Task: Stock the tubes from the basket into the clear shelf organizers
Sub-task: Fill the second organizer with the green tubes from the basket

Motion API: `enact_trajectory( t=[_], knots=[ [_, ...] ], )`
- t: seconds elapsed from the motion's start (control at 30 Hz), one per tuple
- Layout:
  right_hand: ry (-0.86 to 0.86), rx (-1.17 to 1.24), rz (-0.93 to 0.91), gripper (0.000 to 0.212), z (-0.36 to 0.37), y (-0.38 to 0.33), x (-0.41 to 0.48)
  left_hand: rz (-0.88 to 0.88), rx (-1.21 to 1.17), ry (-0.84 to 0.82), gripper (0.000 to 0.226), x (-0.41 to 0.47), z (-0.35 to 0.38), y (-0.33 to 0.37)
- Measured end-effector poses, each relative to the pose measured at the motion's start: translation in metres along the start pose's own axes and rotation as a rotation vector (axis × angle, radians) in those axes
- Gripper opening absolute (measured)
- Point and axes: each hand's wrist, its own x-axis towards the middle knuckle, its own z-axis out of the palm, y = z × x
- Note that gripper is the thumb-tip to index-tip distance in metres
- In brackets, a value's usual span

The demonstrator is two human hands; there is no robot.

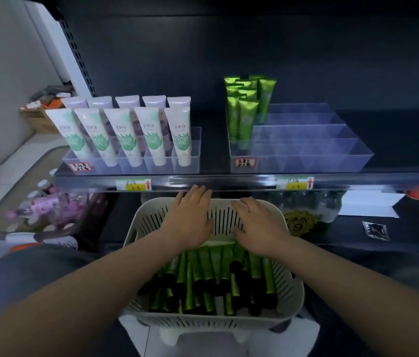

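A cream slotted basket (291,284) in front of me holds several green tubes with black caps (203,279), lying flat. My left hand (190,217) and my right hand (257,225) hover palm down over the basket's far end, fingers relaxed and holding nothing. On the shelf above, a clear divided organizer (306,148) at the right has several green tubes (244,109) standing upright in its left column; its other compartments hold nothing.
A second clear organizer (193,150) at the left holds white and lilac tubes (126,135). The shelf edge (229,181) carries yellow price tags. A grey tray of pink bottles (46,204) sits low left. Water bottles stand behind the basket at the right.
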Motion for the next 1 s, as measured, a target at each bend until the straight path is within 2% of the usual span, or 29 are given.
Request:
enact_trajectory(
  t=[0.2, 0.4, 0.6, 0.8, 1.0],
  knots=[
    [-0.141, 0.040, 0.040, 0.057, 0.031, 0.013, 0.006, -0.020, -0.088, -0.111, 0.068, 0.001, 0.034, -0.007],
    [-0.251, 0.045, 0.107, 0.052, 0.062, 0.032, 0.024, -0.094, -0.229, -0.306, 0.058, 0.012, 0.075, -0.019],
    [-0.366, 0.076, 0.169, 0.048, 0.090, 0.050, 0.047, -0.140, -0.261, -0.472, 0.049, 0.029, 0.111, -0.024],
    [-0.412, 0.052, 0.169, 0.026, 0.113, 0.062, 0.072, -0.179, -0.296, -0.595, 0.042, 0.052, 0.144, -0.032],
    [-0.417, -0.032, 0.155, 0.031, 0.133, 0.066, 0.091, -0.188, -0.283, -0.701, 0.042, 0.075, 0.169, -0.042]
  ],
)
